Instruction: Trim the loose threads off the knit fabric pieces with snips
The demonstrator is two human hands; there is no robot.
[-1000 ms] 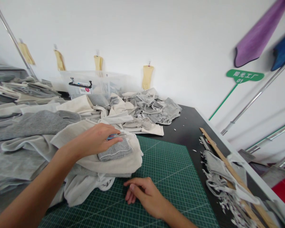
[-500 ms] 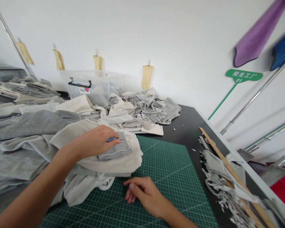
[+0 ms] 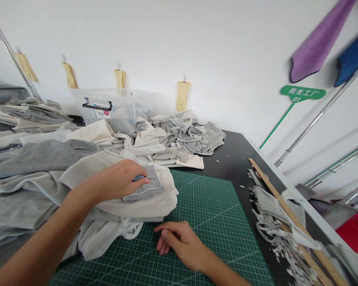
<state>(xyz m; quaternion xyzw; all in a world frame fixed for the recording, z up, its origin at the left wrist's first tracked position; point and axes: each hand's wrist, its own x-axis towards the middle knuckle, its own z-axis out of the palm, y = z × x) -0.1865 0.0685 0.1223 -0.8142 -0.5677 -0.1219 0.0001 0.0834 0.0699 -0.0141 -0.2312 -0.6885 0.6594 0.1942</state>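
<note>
My left hand (image 3: 123,180) is closed around small blue thread snips (image 3: 139,177), whose tip points right over a folded dark grey knit piece (image 3: 150,186). Most of the tool is hidden by the fingers. That grey piece lies on a cream knit fabric (image 3: 164,202), on top of a heap of grey and white knits. My right hand (image 3: 179,244) rests on the green cutting mat (image 3: 209,206), just below the heap's edge. Its fingers are loosely bent and apart, with nothing in them.
Behind the heap stands a clear plastic box (image 3: 116,101). A pile of grey scraps (image 3: 193,135) lies beside it. Wooden strips (image 3: 268,186) and frayed offcuts (image 3: 271,214) lie along the right table edge. Yellow gloves (image 3: 183,95) hang on the wall.
The view has shifted very slightly, so the surroundings sit a little further left. Both hands keep nearly the same pose, and the snips stay in my left hand.
</note>
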